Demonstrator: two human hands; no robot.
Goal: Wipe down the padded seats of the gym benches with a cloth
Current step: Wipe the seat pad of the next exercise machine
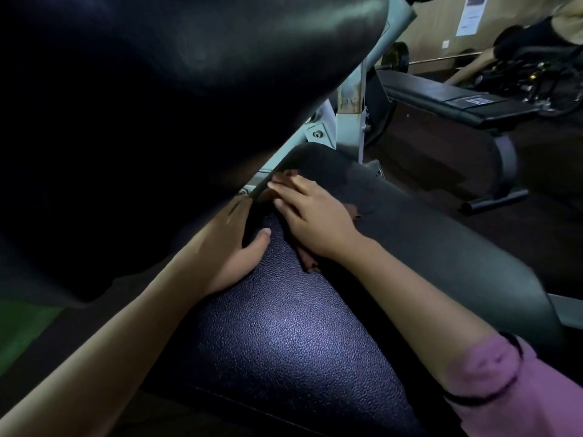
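Note:
A black textured padded seat fills the lower middle of the head view. Above it slants the bench's smooth black backrest pad. My right hand lies flat with straight fingers on a reddish-brown cloth, pressing it onto the seat's far end near the gap under the backrest. Only small bits of the cloth show beneath the hand. My left hand rests on the seat's left side, thumb out on the padding, fingers reaching under the backrest and partly hidden.
A pale metal frame holds the backrest behind the seat. To the right stands another flat bench with a barbell plate behind it. A person sits at the far right by more equipment. A green mat lies at the left.

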